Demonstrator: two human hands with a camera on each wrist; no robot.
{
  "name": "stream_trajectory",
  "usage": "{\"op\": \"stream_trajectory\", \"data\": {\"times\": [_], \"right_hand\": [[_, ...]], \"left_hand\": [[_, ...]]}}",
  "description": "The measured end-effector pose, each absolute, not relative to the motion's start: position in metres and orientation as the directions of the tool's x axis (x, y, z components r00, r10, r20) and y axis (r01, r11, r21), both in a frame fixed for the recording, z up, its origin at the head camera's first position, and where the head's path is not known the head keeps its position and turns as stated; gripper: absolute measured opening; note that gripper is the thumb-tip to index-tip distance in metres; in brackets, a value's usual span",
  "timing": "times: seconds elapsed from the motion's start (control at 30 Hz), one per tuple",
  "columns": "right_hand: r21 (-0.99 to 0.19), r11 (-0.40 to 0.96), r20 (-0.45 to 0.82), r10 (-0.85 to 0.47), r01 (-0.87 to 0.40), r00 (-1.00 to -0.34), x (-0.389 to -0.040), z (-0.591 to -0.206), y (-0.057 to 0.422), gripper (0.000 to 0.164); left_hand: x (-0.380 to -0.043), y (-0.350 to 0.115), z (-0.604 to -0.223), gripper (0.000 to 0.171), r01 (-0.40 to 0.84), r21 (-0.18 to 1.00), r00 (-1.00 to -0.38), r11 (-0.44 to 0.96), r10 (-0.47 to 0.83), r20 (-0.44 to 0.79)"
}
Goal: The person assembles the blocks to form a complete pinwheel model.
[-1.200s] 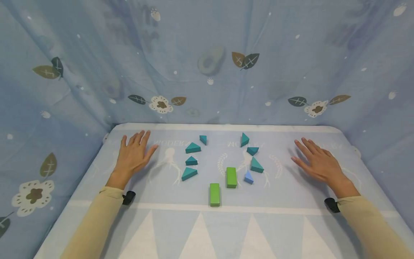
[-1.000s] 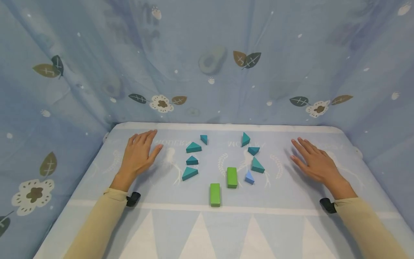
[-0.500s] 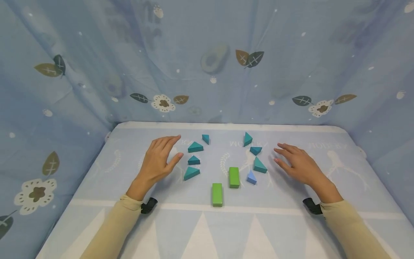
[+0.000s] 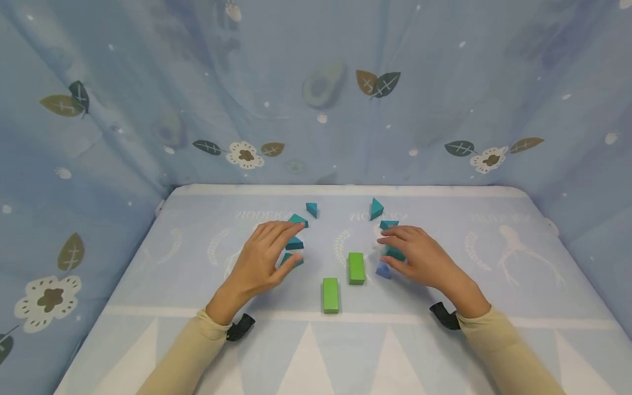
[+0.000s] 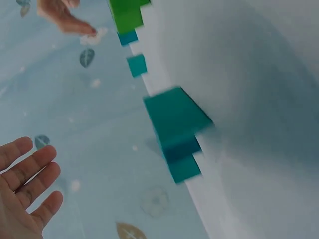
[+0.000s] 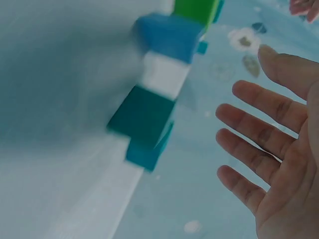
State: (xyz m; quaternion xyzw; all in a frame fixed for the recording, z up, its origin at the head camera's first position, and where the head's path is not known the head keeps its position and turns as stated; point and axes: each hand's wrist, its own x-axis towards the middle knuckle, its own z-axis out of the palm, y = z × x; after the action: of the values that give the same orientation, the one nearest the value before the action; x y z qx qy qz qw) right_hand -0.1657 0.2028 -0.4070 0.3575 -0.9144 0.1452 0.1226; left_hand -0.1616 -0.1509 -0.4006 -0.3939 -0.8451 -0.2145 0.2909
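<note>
My left hand hovers by the left column of teal triangular blocks, its fingers loosely spread and holding nothing. Part of that column lies behind its fingers and thumb. On the other side, my right hand hangs over the right-hand column, partly hiding a teal triangular block and a light blue triangular block. The right wrist view shows its fingers apart from the blocks. Between the hands lie two green rectangular blocks, a farther one and a nearer one.
Toward the back, a small teal triangular block and another teal triangle lie on the cloth-covered table. A blue patterned curtain rises behind the table's far edge and along both sides.
Both hands have moved inward from the table's sides toward the blocks, the left going right and the right going left. The blocks keep their places.
</note>
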Motion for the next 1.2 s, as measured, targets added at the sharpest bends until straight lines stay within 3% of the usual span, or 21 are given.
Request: {"op": "stream_trajectory", "data": {"times": [0.3,0.7,1.2], "right_hand": [[-0.149,0.643,0.337,-0.681,-0.751,-0.650,-0.157,-0.402,0.168,0.041],[-0.107,0.651,0.284,-0.704,-0.751,-0.651,-0.153,-0.415,0.158,0.037],[-0.108,0.652,0.258,-0.711,-0.751,-0.654,-0.153,-0.421,0.158,0.042]], "left_hand": [[-0.148,-0.133,-0.397,0.054,0.857,0.033,-0.423,0.515,0.665,0.616],[-0.141,-0.125,-0.405,0.052,0.890,0.001,-0.384,0.456,0.749,0.541],[-0.142,-0.127,-0.411,0.034,0.868,-0.046,-0.419,0.495,0.777,0.470]]}}
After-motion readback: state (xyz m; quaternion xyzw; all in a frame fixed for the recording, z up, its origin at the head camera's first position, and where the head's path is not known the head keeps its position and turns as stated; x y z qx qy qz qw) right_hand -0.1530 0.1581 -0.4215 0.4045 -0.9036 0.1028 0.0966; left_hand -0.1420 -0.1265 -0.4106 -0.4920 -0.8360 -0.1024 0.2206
